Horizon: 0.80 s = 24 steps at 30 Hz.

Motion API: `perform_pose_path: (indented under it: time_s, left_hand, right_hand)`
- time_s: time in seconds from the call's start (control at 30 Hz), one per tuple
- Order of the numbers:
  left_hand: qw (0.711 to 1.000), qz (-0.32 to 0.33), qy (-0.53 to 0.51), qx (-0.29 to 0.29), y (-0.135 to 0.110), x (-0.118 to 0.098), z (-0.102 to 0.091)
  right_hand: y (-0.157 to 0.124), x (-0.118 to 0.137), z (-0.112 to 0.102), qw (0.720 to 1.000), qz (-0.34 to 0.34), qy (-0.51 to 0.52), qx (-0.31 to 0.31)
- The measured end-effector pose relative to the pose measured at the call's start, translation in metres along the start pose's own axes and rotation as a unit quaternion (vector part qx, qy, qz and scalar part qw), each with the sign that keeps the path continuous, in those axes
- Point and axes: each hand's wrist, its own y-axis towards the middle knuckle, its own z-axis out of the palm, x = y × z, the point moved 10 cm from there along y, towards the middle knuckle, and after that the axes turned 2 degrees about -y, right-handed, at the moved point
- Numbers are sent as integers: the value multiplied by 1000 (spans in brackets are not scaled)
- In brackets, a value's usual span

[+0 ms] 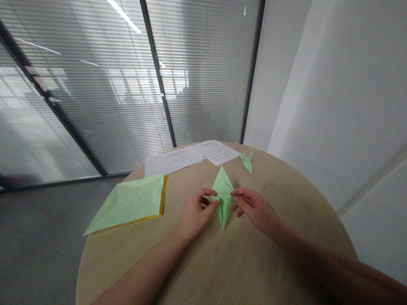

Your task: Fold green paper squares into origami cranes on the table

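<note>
A light green paper folded into a long kite shape (223,190) lies in the middle of a round wooden table (229,262). My left hand (196,212) pinches its left side flap between thumb and fingers. My right hand (253,207) pinches the right side flap, fingertips meeting the paper near its middle. Both hands rest low on the tabletop, one on each side of the folded piece.
A stack of square sheets, green on top (130,202) with yellow beneath, lies at the table's left. Printed white pages (190,157) lie at the far edge. A small finished green paper figure (247,161) stands at the far right. Glass wall with blinds behind.
</note>
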Motion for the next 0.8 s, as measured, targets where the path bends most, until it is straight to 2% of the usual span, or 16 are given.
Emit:
perform_pose_path:
  time_s: [0.37, 0.8]
  left_hand:
    - [1000, 6, -3, 16, -1, 0, 5]
    - [999, 32, -6, 19, -3, -2, 6]
  right_hand:
    - [1, -5, 12, 998, -1, 37, 44]
    - [1, -7, 15, 998, 19, 49, 46]
